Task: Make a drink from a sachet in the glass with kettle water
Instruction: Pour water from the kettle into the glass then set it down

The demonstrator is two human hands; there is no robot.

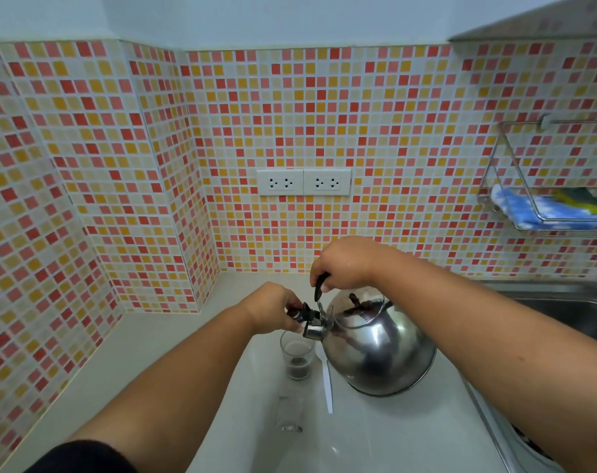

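The right hand (345,264) is wrapped round the black handle (320,286) of the kettle (379,349), tipping it toward the left; the left hand (273,307) pinches the black spout cap (302,314), seemingly to hold it open; directly under that hand and the spout stands the glass (297,356) on the desk (194,353), with dark powder at its bottom and no water I can make out; just right of the glass, between it and the kettle, lies a white spoon (328,384); nearer the person than both hands lies the sachet (290,413), apparently emptied; so the pour is the step in hand, and next calls for a steadier tilt with the spout kept over the rim, stopping short of full, then stirring.
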